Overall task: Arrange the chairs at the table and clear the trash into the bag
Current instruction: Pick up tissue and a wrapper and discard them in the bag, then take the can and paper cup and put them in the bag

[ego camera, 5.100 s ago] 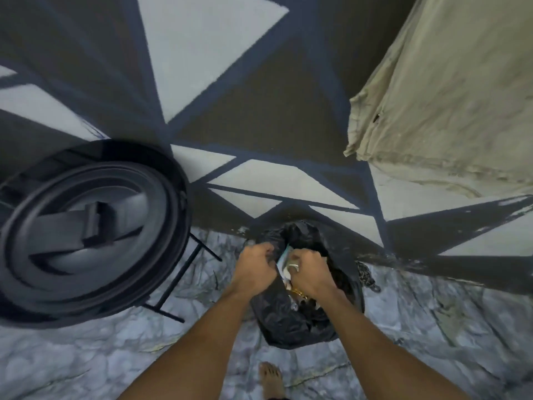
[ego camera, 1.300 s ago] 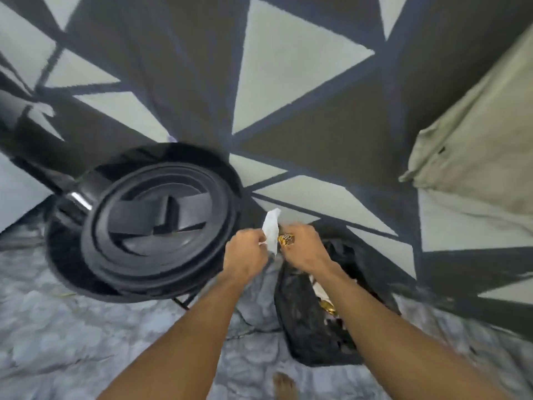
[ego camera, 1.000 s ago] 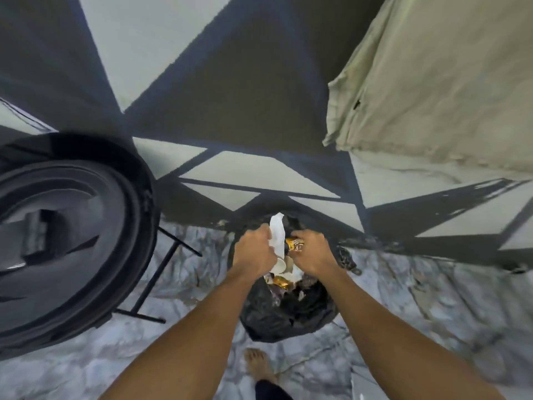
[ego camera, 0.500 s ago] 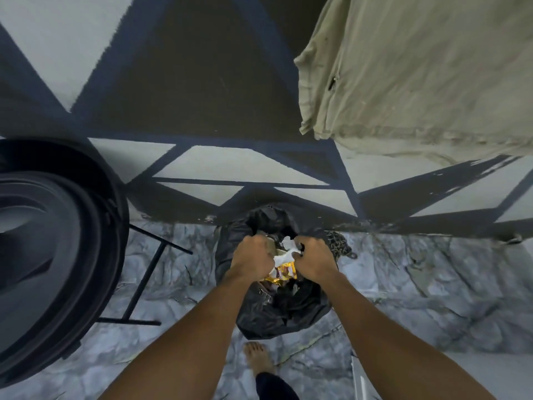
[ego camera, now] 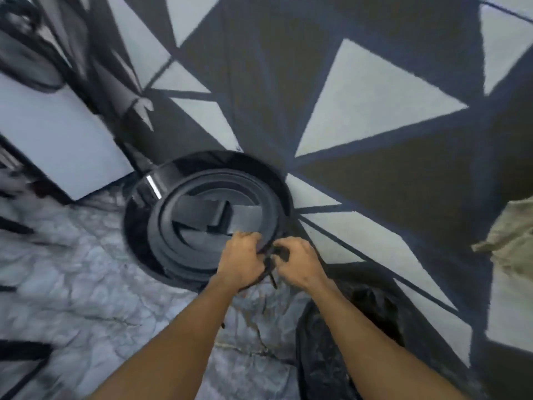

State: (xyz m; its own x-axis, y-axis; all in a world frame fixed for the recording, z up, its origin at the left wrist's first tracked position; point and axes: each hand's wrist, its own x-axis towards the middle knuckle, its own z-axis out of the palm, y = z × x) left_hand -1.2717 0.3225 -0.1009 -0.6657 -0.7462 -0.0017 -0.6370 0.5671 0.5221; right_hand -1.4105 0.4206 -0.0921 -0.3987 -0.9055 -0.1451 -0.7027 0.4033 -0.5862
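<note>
- Your left hand (ego camera: 240, 262) and right hand (ego camera: 300, 262) sit at centre frame, fingers curled, and both pinch a dark strip (ego camera: 270, 274). Blur hides what it is.
- Black bag (ego camera: 360, 321) at lower right, partly under your right forearm; mouth and contents not legible.
- Round black chair (ego camera: 207, 215) just behind your left hand; legs hidden.
- Beige cloth (ego camera: 510, 241) cut off at right edge.
- Grey marble floor (ego camera: 72, 284) at lower left; wall (ego camera: 375, 96) with pale triangles on dark; white panel (ego camera: 57, 140) at upper left, blurred.

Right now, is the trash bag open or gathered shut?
Gathered, it seems: left hand and right hand pinch dark plastic above the black bag; no trash shows. Blur hides any knot.
</note>
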